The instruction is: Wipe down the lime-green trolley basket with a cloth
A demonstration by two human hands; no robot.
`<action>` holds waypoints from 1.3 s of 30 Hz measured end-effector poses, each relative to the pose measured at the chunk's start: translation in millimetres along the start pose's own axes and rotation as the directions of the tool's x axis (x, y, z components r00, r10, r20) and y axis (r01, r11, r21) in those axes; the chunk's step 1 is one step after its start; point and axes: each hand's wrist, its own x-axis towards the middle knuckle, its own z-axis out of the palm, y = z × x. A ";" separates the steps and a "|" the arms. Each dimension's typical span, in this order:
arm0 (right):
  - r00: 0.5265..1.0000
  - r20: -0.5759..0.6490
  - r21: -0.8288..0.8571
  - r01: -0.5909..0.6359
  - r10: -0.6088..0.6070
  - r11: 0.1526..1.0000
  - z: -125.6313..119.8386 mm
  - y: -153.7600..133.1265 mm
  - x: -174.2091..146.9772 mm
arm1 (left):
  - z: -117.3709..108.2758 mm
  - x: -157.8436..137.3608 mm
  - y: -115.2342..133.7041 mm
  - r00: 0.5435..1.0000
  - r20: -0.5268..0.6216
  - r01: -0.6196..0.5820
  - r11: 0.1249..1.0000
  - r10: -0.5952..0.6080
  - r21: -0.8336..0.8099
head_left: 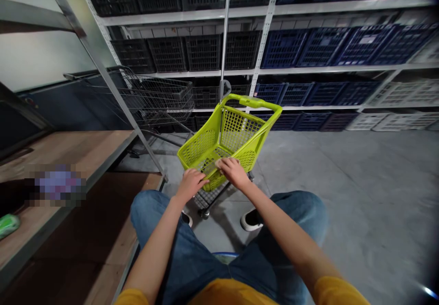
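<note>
A lime-green plastic shopping cart (203, 146) stands in front of my seated body, its handle pointing away from me. My left hand (190, 185) grips the near rim of the cart's basket at the left corner, thumb stretched along the edge. On the right side of the same near end, my right hand (235, 172) is closed with bent fingers at the rim. A small pale piece that looks like cloth (218, 163) shows under those fingertips; most of it is hidden. The inside of the basket shows only its green lattice walls and floor.
A wooden shelf unit with a metal frame (120, 99) stands close on my left, with a green object (8, 225) on its board. Behind the cart are a wire shopping cart (164, 95) and racks of black crates and blue crates (324, 46). Grey floor (343, 172) lies to the right.
</note>
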 end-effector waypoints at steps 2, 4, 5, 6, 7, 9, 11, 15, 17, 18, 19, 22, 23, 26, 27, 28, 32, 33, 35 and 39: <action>0.994 -0.048 -0.007 -0.101 0.100 0.995 -7.1 19.5 -3.7 | 3.9 -0.5 2.9 1.000 -0.018 0.010 1.000 -0.011 -0.012; 0.971 -0.127 0.018 -0.201 0.202 0.979 -7.2 24.7 -7.5 | 7.5 0.4 5.4 0.999 -0.029 0.021 1.000 -0.022 -0.020; 0.957 -0.163 0.041 -0.235 0.239 0.971 -4.3 20.3 -9.1 | 8.8 1.3 6.5 0.999 -0.032 0.026 0.999 -0.027 -0.025; 0.948 -0.187 0.067 -0.251 0.259 0.966 0.2 11.4 -10.4 | 9.4 2.2 7.6 0.999 -0.032 0.032 0.999 -0.033 -0.031; 0.947 -0.192 0.088 -0.245 0.258 0.966 5.6 -0.9 -11.4 | 9.6 3.0 8.4 0.999 -0.031 0.038 0.999 -0.039 -0.038; 0.968 -0.161 0.106 -0.176 0.191 0.979 15.4 -28.6 -12.5 | 8.2 3.7 9.1 0.998 -0.025 0.053 0.998 -0.054 -0.045; 0.993 -0.095 0.087 -0.066 0.075 0.994 18.2 -46.2 -12.1 | 5.6 3.0 8.0 0.998 -0.017 0.058 0.997 -0.059 -0.045; 1.000 0.017 0.019 0.018 -0.019 1.000 -1.1 -21.7 -7.4 | 0.7 -2.1 3.2 0.999 0.000 0.051 0.998 -0.051 -0.047; 0.996 -0.033 -0.011 -0.085 0.085 0.996 -10.9 0.3 -4.8 | 0.2 -4.3 2.1 0.999 -0.002 0.054 0.997 -0.054 -0.048; 0.986 -0.076 -0.016 -0.151 0.149 0.988 -12.6 5.9 -4.1 | 0.5 -4.9 2.2 0.998 -0.007 0.055 0.997 -0.055 -0.047; 0.973 -0.118 -0.011 -0.203 0.200 0.979 -11.6 6.3 -3.8 | 1.1 -5.3 2.6 0.998 -0.013 0.055 0.997 -0.056 -0.048; 0.965 -0.163 0.033 -0.203 0.206 0.979 3.0 -18.8 -6.8 | 3.1 -5.2 4.8 0.998 -0.029 0.059 0.997 -0.061 -0.048; 0.973 -0.160 0.045 -0.161 0.166 0.986 8.5 -29.4 -8.7 | 3.4 -5.1 5.3 0.997 -0.032 0.063 0.997 -0.064 -0.048; 0.994 -0.110 0.051 0.006 -0.001 0.999 13.8 -39.7 -14.0 | 2.8 -5.4 6.1 0.997 -0.027 0.067 0.997 -0.068 -0.043; 0.995 -0.098 0.046 0.035 -0.031 0.998 11.6 -34.2 -15.1 | 2.4 -5.5 6.4 0.997 -0.026 0.067 0.997 -0.068 -0.041; 0.994 -0.105 0.042 0.029 -0.024 0.999 8.4 -26.1 -15.6 | 2.2 -5.5 7.0 0.997 -0.026 0.066 0.997 -0.067 -0.041; 0.921 -0.301 0.093 -0.228 0.246 0.969 4.6 -10.1 -14.6 | 4.5 -3.0 12.0 0.996 -0.039 0.084 0.996 -0.086 -0.041; 0.904 -0.322 0.118 -0.257 0.282 0.959 8.0 -16.0 -14.7 | 5.7 -2.0 13.3 0.995 -0.040 0.089 0.995 -0.090 -0.041; 0.926 -0.292 0.133 -0.209 0.240 0.969 16.6 -33.5 -16.3 | 7.7 -0.5 15.1 0.994 -0.040 0.097 0.995 -0.099 -0.038; 0.994 -0.106 0.055 0.003 0.003 0.998 15.9 -31.6 -18.9 | 7.9 -1.5 15.5 0.995 -0.039 0.090 0.995 -0.092 -0.037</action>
